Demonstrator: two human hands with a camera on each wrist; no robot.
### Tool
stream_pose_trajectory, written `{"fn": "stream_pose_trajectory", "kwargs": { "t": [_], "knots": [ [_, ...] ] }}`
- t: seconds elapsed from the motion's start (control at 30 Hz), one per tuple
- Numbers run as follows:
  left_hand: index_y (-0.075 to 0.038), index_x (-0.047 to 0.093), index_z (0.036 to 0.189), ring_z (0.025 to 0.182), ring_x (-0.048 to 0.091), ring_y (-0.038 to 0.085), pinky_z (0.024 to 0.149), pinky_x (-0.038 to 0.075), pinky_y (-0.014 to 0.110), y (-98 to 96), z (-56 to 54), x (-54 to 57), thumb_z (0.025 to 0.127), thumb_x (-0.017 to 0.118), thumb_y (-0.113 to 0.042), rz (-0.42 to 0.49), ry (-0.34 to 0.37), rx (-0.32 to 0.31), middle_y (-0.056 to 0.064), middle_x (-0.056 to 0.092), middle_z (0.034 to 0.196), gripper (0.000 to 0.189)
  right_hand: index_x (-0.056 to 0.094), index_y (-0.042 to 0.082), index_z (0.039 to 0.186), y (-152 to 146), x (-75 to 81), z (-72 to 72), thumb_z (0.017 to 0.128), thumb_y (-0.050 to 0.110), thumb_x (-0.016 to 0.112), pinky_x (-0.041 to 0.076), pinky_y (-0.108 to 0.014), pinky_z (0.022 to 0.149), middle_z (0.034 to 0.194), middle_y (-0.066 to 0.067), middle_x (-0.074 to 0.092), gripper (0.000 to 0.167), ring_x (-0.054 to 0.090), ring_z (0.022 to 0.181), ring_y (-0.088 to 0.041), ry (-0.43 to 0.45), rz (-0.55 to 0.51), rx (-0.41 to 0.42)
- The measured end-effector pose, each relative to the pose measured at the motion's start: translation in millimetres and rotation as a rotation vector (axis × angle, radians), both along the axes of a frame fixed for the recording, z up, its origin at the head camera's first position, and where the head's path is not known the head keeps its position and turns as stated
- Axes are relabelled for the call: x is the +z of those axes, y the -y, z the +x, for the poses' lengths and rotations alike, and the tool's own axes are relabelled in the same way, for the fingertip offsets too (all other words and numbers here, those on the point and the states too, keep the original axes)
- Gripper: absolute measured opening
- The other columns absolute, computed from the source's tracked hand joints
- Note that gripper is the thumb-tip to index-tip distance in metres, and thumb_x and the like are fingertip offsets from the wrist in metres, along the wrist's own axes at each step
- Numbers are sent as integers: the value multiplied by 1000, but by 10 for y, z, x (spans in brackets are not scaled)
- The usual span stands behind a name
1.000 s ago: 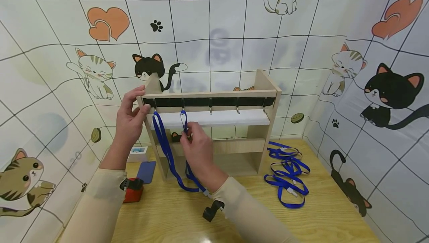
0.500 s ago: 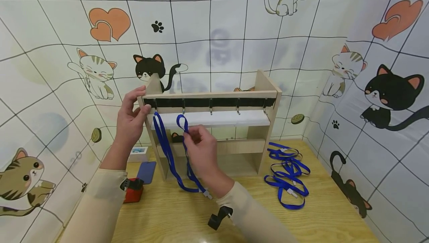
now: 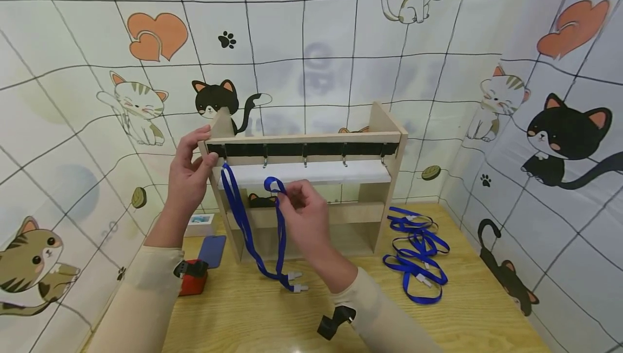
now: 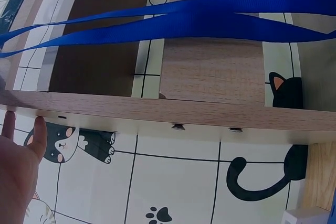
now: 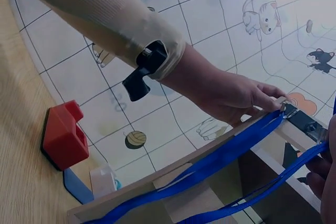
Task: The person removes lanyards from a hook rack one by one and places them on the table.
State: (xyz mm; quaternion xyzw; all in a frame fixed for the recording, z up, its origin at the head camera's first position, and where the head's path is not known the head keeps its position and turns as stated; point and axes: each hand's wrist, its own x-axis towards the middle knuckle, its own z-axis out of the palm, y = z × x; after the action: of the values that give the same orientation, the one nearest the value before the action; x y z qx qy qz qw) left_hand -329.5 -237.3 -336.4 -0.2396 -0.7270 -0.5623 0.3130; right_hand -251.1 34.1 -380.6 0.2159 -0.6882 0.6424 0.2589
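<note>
My left hand (image 3: 191, 174) grips the upper left corner of a wooden shelf (image 3: 304, 138), thumb at the front and fingers along its side panel. A blue lanyard (image 3: 237, 201) hangs from the leftmost metal hook. With thumb and fingers, my right hand (image 3: 309, 212) pinches a second blue lanyard (image 3: 281, 234) just under its top loop, below and apart from the second hook (image 3: 265, 162). White clips (image 3: 298, 288) dangle at the lower ends. In the right wrist view, part of the right hand (image 5: 329, 174) shows at the right edge.
Several blue lanyards (image 3: 421, 255) lie heaped on the wooden table (image 3: 263, 326), right of the shelf. To its left are a red object (image 3: 193, 284), a blue flat card (image 3: 212, 251) and a small white box (image 3: 200, 225). Cat-print sheeting (image 3: 311, 34) surrounds the table.
My right hand has drawn the second lanyard's loop down from the second hook and then to the right. Its lower end swung along, baring the clips. My left hand stays in place.
</note>
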Motion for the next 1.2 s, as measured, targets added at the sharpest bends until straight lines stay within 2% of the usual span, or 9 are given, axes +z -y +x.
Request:
{"fn": "stream_pose_trajectory", "kwargs": {
  "t": [0.23,0.37,0.53,0.9,1.07,1.2],
  "knots": [
    [-7,55,153,154,45,23,117,50,41,-8,-19,-20,112,65,-6,8,0,-8,-2,50,168,42,73,9,103,-309,0,56,102,-2,75,56,-28,66,92,-1,77,11,69,77,-18,-15,62,-42],
    [-6,55,153,152,46,23,116,50,38,-12,-14,-23,111,65,-5,13,-1,-17,-2,50,168,43,74,8,104,-523,-11,69,102,-4,74,54,-25,65,93,-1,78,12,68,76,-18,-40,109,-50],
    [-5,55,152,151,46,23,115,50,36,-15,7,-14,111,65,-2,23,-6,-24,0,50,168,43,75,6,106,-766,-4,62,102,-7,73,53,-23,64,93,-3,77,14,67,75,-18,-78,118,-60],
    [-4,55,152,153,45,23,119,48,42,-27,-1,-12,110,65,-1,40,0,-33,-1,50,168,43,74,3,107,-1202,247,124,103,-6,71,50,-21,65,93,-6,77,10,66,75,-16,-133,118,-136],
    [-4,54,152,152,46,23,118,49,40,-18,-10,-18,110,65,-1,30,-11,-25,-1,50,168,43,74,1,108,-1435,346,130,103,-10,70,48,-20,63,87,-8,72,13,61,71,-16,-163,112,-186],
    [-5,54,153,152,46,23,117,50,38,-15,-10,-12,111,64,-2,18,-19,-23,1,50,168,43,75,1,111,-1614,401,117,104,-7,70,48,-19,62,88,-6,71,12,60,70,-15,-194,134,-259]
  ]
}}
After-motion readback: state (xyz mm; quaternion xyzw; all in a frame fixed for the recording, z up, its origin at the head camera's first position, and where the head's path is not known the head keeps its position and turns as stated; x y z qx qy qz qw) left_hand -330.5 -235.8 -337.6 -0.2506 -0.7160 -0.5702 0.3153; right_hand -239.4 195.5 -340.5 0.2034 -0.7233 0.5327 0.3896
